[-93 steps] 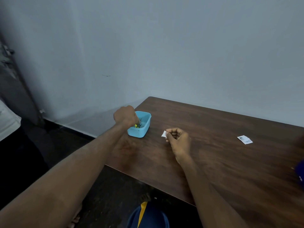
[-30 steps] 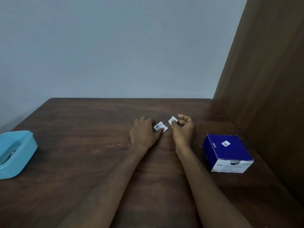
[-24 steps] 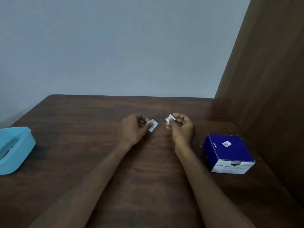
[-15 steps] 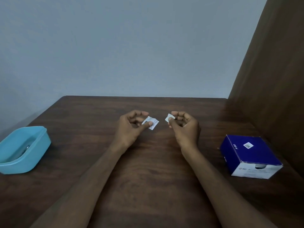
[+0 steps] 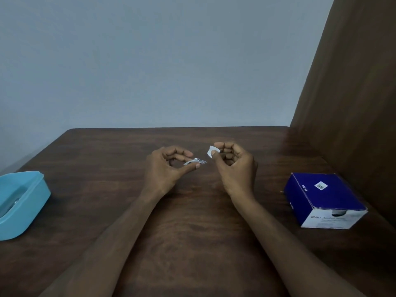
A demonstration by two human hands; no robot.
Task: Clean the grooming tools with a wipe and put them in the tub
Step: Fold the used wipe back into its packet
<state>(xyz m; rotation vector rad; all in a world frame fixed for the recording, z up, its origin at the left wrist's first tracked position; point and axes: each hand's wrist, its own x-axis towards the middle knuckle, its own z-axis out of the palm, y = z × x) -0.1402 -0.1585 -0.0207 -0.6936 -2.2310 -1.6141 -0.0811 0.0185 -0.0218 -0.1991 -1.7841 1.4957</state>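
— Left hand over the middle of the dark wooden worktop: what do we see in it?

— We see thumb and fingers pinched on a small torn wipe packet, silvery and crumpled, held just above the wood. The right hand sits close beside it, fingers curled, thumb and forefinger pinching a small white wipe. Packet and wipe are near each other but apart.

— And the tub?

— We find the light blue tub at the left edge of the worktop, well apart from both hands and partly cut off by the frame. Something grey lies inside it; we cannot tell what it is.

— Anything else on the worktop?

— We note a dark blue box with a white front panel on the right, near a brown wooden side panel. A pale grey wall stands behind the worktop.
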